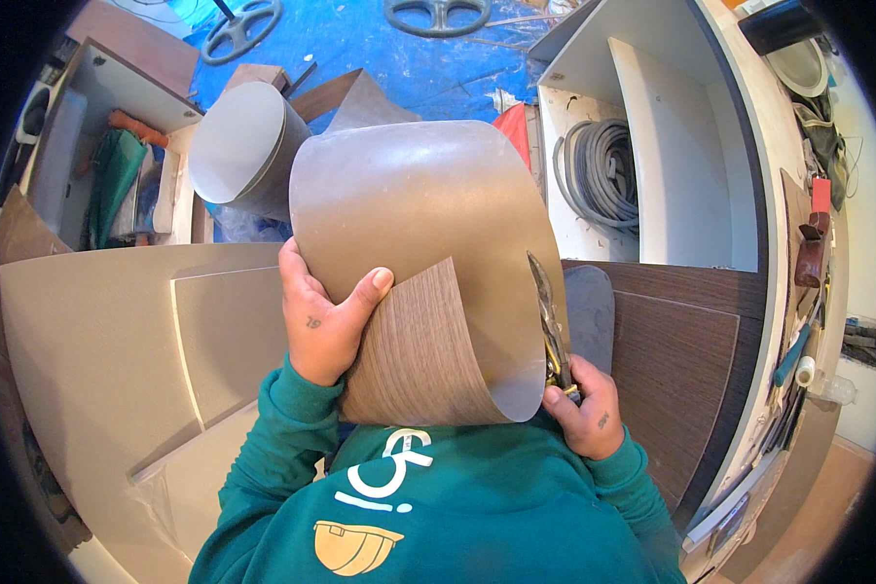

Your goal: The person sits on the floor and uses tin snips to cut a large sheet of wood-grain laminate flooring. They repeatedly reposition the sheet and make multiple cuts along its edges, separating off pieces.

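A curled laminate sheet (419, 185) stands in front of my chest, a smooth brownish-grey side out and a wood-grain flap folded over at the near end. My left hand (326, 316) grips its left side, thumb over the wood-grain flap and fingers mostly hidden behind the curl. At the sheet's right edge, my right hand (589, 409) closes round the handles of a pair of metal snips (547, 316). The blades point away from me along that edge. Whether they touch the sheet I cannot tell.
Left of the sheet stands a pale rolled sheet (238, 146). A coiled grey hose or cable (599, 180) lies in the white cabinet (686, 175). Flat panels (88, 331) spread at left. Tools line the right-hand ledge, including a red-handled one (816, 234). Blue tarp (350, 44) covers the floor.
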Demonstrator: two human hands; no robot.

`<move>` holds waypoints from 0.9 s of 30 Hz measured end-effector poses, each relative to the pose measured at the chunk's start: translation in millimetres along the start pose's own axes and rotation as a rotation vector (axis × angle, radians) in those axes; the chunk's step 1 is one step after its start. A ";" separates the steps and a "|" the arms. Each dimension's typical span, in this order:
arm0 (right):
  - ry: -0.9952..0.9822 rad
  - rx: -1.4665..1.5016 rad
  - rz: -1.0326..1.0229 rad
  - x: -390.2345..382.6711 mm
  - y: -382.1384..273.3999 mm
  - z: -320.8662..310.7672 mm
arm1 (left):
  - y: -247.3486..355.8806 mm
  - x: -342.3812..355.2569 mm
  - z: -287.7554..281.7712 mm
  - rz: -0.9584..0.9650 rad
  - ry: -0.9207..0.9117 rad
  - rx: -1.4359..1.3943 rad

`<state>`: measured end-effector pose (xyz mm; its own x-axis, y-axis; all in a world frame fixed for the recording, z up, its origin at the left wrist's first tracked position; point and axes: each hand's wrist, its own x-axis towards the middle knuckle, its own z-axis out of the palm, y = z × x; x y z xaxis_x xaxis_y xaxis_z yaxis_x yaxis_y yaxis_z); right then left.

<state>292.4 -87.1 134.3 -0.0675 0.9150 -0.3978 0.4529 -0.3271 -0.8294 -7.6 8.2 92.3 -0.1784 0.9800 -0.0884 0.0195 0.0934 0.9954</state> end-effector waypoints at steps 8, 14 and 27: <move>-0.014 -0.015 -0.014 0.1 3.5 -0.2 | -5.8 -0.7 -1.4 0.024 0.029 0.044; -0.015 -0.008 -0.013 0.1 3.4 0.3 | -1.9 -1.2 -1.9 -0.001 0.004 0.016; 0.010 0.014 -0.008 -1.9 6.9 2.1 | -0.5 -0.6 -1.1 -0.007 -0.004 -0.019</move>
<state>293.8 -91.6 128.5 -0.0626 0.9199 -0.3871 0.4401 -0.3227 -0.8380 -8.5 7.4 91.9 -0.1744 0.9800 -0.0959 -0.0007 0.0973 0.9953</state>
